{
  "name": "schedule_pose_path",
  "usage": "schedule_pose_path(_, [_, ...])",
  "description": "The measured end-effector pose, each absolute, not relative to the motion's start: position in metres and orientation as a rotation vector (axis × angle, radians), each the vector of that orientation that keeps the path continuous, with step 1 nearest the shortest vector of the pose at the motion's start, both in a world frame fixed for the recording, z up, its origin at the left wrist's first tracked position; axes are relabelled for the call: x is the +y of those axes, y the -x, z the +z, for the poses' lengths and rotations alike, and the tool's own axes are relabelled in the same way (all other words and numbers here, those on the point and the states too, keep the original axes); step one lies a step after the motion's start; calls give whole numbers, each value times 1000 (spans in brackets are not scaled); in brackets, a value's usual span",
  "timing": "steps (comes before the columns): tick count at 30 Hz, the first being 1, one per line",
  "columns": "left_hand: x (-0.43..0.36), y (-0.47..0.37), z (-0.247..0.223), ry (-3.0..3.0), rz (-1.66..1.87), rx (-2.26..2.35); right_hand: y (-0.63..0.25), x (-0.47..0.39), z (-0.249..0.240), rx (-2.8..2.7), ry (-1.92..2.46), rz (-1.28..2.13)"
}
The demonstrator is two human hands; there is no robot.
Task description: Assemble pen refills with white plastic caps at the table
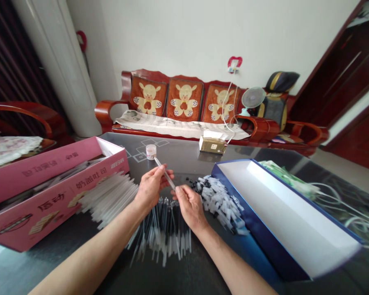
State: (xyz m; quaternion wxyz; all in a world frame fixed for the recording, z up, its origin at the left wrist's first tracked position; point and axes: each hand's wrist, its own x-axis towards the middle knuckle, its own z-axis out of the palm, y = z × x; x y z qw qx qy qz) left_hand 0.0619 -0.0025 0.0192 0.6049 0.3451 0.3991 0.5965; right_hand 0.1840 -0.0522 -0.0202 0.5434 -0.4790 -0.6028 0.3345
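Observation:
Both hands are closed on one slim, translucent pen barrel, which slants over the table between them. My left hand pinches its upper part between thumb and fingers. The lower end sits in the fingertips of my right hand. Below the hands lies a fanned pile of thin dark pen refills with pale ends. Left of them is a stack of frosted white tubes. A heap of small whitish caps lies to the right, with small black plugs among them.
An open pink box with tubes inside stands at the left. On the right is an open blue box with a white inside. Farther back are a small round jar and a tissue box. White cables lie far right.

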Motion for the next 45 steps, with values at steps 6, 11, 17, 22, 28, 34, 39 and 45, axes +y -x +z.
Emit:
schedule_pose_path(6, [0, -58, 21, -719, 1246, 780, -179, -59, -11, -1787, 1068, 575])
schedule_pose_path(11, [9, -52, 8, -1193, 1317, 1096, -195, -48, -15, -1798, 1142, 337])
schedule_pose_path(17, [22, -42, -9, -1675, 1166, 1307, -251, -26, -17, -1604, 1361, 3])
schedule_pose_path(22, [18, -43, -6, -1793, 1047, 1413, -288, -21, -3, -1621, 1575, -46])
schedule_pose_path(28, [4, -49, 4, -1993, 916, 1451, -291, -37, 4, -2017, 1676, 33])
schedule_pose_path(34, [-3, -56, 1, -2073, 836, 1435, -269, -57, -13, -2094, 1714, -342])
schedule_pose_path(39, [-6, -61, -5, -2099, 830, 1409, -261, -57, -32, -2013, 1715, -510])
schedule_pose_path(45, [-11, -66, -6, -2132, 830, 1373, -256, -56, -21, -1873, 1684, -280])
